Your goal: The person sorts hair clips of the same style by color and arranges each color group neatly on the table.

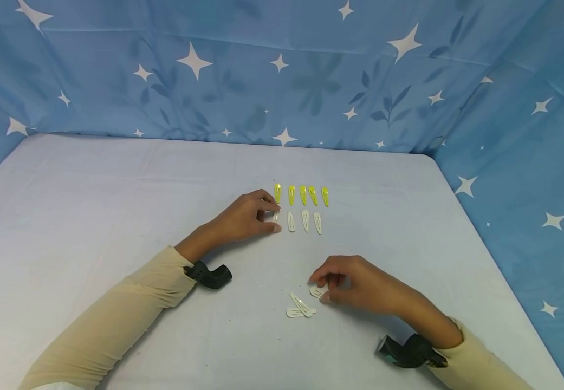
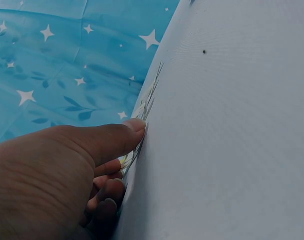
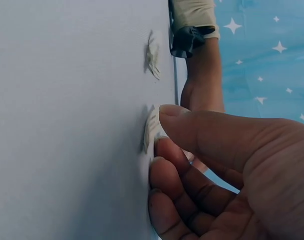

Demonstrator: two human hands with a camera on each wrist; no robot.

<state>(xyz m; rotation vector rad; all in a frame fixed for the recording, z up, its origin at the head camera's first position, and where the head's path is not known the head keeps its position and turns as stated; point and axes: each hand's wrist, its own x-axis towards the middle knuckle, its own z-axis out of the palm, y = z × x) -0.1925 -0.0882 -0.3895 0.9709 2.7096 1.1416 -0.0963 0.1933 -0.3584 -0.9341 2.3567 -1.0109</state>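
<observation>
My left hand [image 1: 248,218] reaches to the left end of a row of white snap hair clips, and thumb and fingertips pinch the end clip [image 1: 276,216], mostly hidden by them. Three more white clips [image 1: 305,221] lie to its right. In the left wrist view the thumb [image 2: 117,135] is at the clip's edge, low over the cloth. Nearer the front, my right hand [image 1: 360,284] holds another white clip [image 1: 317,292] between thumb and fingers, close to the table. The right wrist view has that clip [image 3: 151,129] by the thumb tip.
Several yellow snap clips [image 1: 303,195] form a row behind the white ones. Two loose white clips [image 1: 299,306] overlap left of my right hand. A white cloth covers the table [image 1: 116,179]; a blue star-printed curtain [image 1: 242,76] hangs behind it and along the right side.
</observation>
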